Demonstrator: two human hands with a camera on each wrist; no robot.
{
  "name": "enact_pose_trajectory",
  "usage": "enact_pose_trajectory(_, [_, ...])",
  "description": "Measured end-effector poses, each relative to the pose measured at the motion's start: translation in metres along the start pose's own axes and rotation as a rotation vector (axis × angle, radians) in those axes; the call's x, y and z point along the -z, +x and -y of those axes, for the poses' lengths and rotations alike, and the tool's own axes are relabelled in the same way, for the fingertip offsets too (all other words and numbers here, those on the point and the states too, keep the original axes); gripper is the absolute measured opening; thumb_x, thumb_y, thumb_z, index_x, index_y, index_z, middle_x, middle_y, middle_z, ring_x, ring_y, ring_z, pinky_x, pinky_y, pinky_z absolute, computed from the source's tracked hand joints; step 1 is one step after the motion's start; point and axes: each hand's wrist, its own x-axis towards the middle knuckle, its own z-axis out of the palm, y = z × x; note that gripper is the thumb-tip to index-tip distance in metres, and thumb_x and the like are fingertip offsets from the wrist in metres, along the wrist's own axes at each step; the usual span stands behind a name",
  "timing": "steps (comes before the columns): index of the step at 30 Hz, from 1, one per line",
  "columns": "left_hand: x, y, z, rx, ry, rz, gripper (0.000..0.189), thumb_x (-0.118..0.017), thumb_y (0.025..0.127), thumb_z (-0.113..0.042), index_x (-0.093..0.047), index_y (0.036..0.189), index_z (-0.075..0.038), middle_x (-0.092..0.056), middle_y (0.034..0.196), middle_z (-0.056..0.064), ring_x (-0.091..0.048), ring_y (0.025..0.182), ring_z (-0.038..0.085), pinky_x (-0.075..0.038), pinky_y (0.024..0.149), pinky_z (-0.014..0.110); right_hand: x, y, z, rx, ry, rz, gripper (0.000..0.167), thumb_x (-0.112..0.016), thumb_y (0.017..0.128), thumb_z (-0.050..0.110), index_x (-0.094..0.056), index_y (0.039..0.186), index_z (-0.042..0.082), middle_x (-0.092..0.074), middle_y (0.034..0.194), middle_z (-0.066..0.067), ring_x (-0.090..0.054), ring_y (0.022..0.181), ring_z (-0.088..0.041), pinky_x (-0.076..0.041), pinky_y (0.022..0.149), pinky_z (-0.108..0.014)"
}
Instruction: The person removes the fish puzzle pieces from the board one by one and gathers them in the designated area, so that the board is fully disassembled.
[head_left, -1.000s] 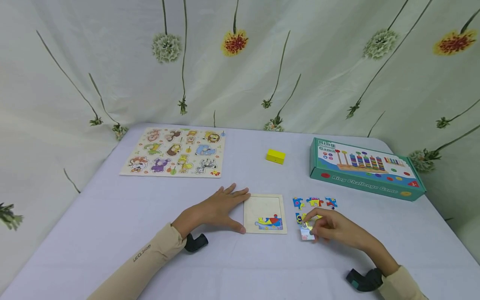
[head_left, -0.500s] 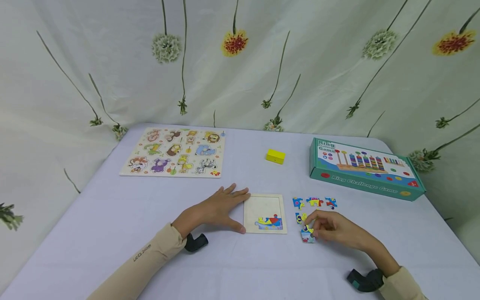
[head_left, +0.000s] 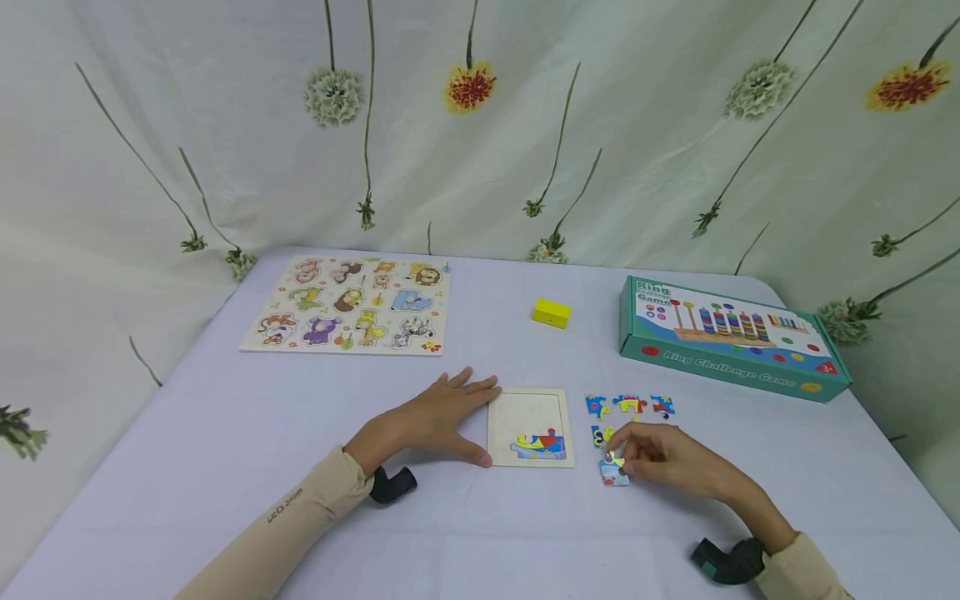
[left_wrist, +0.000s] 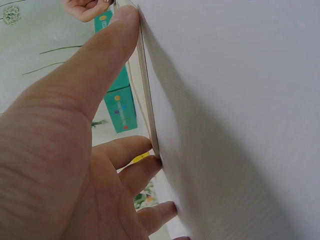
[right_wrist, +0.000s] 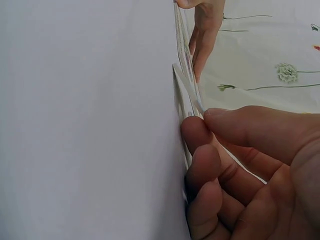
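In the head view, a shallow wooden puzzle tray [head_left: 525, 412] lies flat, with joined colourful pieces [head_left: 542, 447] in its lower right corner. My left hand [head_left: 429, 421] spreads its fingers along the tray's left side; in the left wrist view, thumb and fingertips touch the tray edge [left_wrist: 147, 95]. To the right of the tray, my right hand [head_left: 675, 454] pinches a small jigsaw piece [head_left: 612, 477] between thumb and fingers. That piece is seen tilted and nearly edge-on in the right wrist view. Several loose jigsaw pieces [head_left: 629, 404] lie beyond the right hand, which partly hides some.
An animal puzzle board [head_left: 352, 304] lies at the back left. A yellow block [head_left: 551, 313] stands behind the tray. At the back right is a green Ring Challenge Game box [head_left: 731, 337]. A flowered cloth [head_left: 660, 183] hangs behind the white table.
In my right hand the pinched piece has changed its tilt, so its printed face shows more clearly; it sits slightly lower than before. My left hand has stayed put on the tray.
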Motion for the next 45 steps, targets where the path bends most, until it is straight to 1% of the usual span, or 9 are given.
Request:
enact_pose_trajectory(6, [-0.0005,0.0005,0.0004,-0.002,0.001,-0.003,0.099,-0.075,0.071,-0.059,-0.031,0.151,-0.022,-0.021,0.159,-0.009,-0.003,0.148,0.024,-0.003,0.119,0.047,-0.0001,-0.0004,0.0019,-0.02,-0.033,-0.004,0.021,-0.063,0.092,0.01,-0.063,0.112,0.005,-0.057,0.084,-0.006,-0.054,0.072,-0.01,-0.044,0.06,-0.02])
enact_pose_trajectory(12, [-0.0012,0.0006,0.0005,-0.002,0.0,-0.001,0.099,-0.075,0.071,-0.06,-0.031,0.151,-0.021,-0.021,0.159,-0.009,-0.003,0.148,0.024,-0.003,0.119,0.047,-0.0002,-0.0012,0.0017,-0.036,-0.043,-0.004,0.02,-0.062,0.093,0.011,-0.065,0.112,0.005,-0.058,0.085,-0.006,-0.054,0.074,-0.01,-0.045,0.061,-0.02])
enact_pose_trajectory(19, [-0.0007,0.0001,-0.0004,-0.003,0.008,0.0,0.099,-0.075,0.072,-0.059,-0.031,0.151,-0.021,-0.021,0.159,-0.008,-0.004,0.148,0.025,-0.004,0.119,0.048,-0.0011,-0.0011,0.0024,-0.012,-0.04,-0.009,0.019,-0.062,0.092,0.01,-0.064,0.111,0.005,-0.057,0.084,-0.006,-0.053,0.072,-0.01,-0.044,0.059,-0.02])
enact_pose_trajectory(24, [-0.0003,-0.0001,-0.001,-0.003,0.012,0.003,0.099,-0.075,0.072,-0.059,-0.03,0.152,-0.021,-0.02,0.159,-0.008,-0.004,0.148,0.025,-0.004,0.119,0.047,-0.0014,-0.0013,0.0025,-0.011,-0.036,-0.01,0.02,-0.062,0.092,0.008,-0.063,0.112,0.005,-0.057,0.082,-0.005,-0.053,0.07,-0.009,-0.043,0.059,-0.021])
enact_pose_trajectory(33, [0.0006,-0.0007,-0.0017,0.002,0.011,0.005,0.099,-0.075,0.072,-0.059,-0.03,0.152,-0.021,-0.02,0.159,-0.008,-0.003,0.148,0.024,-0.004,0.119,0.047,-0.0022,-0.0009,0.0015,0.015,-0.033,0.001,0.022,-0.063,0.089,0.005,-0.062,0.111,0.005,-0.055,0.076,0.0,-0.05,0.066,-0.009,-0.042,0.058,-0.021])
enact_pose_trajectory(39, [0.0009,-0.0008,-0.0017,0.004,0.012,0.002,0.1,-0.075,0.072,-0.059,-0.03,0.152,-0.021,-0.02,0.159,-0.008,-0.004,0.148,0.024,-0.004,0.119,0.047,-0.0024,-0.0004,0.0008,0.035,-0.036,0.001,0.021,-0.063,0.089,0.004,-0.062,0.11,0.006,-0.054,0.075,0.001,-0.05,0.065,-0.009,-0.042,0.058,-0.021])
enact_pose_trajectory(45, [0.0003,-0.0002,-0.0011,-0.001,0.013,0.003,0.099,-0.075,0.072,-0.059,-0.03,0.152,-0.021,-0.02,0.159,-0.008,-0.003,0.148,0.024,-0.004,0.119,0.047,-0.003,-0.0007,0.0004,0.025,-0.032,-0.003,0.021,-0.063,0.09,0.006,-0.062,0.11,0.005,-0.054,0.075,0.001,-0.049,0.065,-0.008,-0.041,0.057,-0.021])
